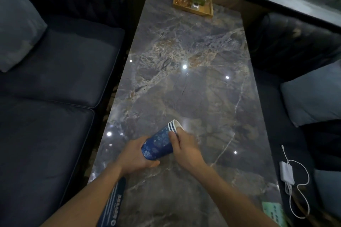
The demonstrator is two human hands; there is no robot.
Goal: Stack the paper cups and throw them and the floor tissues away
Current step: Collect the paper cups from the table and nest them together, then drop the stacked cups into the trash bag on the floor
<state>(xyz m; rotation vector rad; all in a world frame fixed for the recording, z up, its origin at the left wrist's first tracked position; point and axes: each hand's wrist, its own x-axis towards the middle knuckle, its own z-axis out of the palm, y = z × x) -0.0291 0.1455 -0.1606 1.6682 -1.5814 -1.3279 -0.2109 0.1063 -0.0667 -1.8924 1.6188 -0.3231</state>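
While apparently nested, cups (162, 139) lie between hands (135, 155).

Glossy marble table (193, 79) (paper cups (160, 141))

Dim scene. Point glare spots reflect off the glossy table (184, 83); surroundings beside it fall dark, soft, edge-bowed.
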